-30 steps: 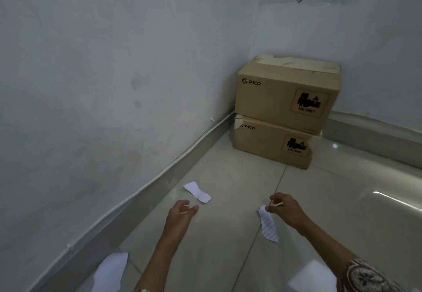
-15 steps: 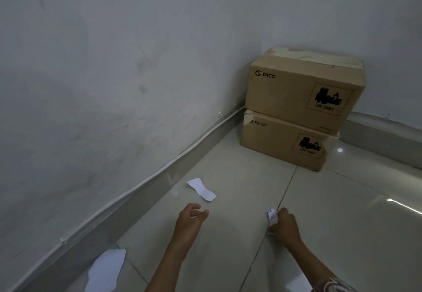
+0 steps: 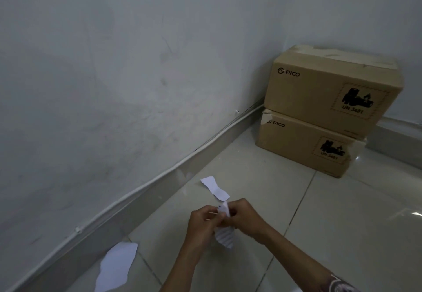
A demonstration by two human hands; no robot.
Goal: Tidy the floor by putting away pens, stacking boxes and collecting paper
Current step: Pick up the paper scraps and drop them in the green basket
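White lined paper (image 3: 225, 237) hangs between my two hands above the floor (image 3: 342, 234): a torn strip, its top end sticking up past my fingers and its lower end dangling below them. My left hand (image 3: 202, 219) pinches it from one side, fingers curled in, and my right hand (image 3: 245, 215) grips it from the other, so the two hands meet around the strip.

Just beyond my hands, a second scrap of paper (image 3: 214, 187) lies flat on the tiles, close to the skirting of the wall (image 3: 114, 86). A bigger torn piece (image 3: 117, 266) lies nearer to me on my left, also beside the skirting, well apart from the other scrap. A thin white cable (image 3: 159, 175) runs along the foot of that wall.

In the corner, two cardboard boxes are stacked, the upper box (image 3: 328, 90) sitting on the lower box (image 3: 303, 145) and slightly turned against it. Both are printed PICO and carry a black warning label.
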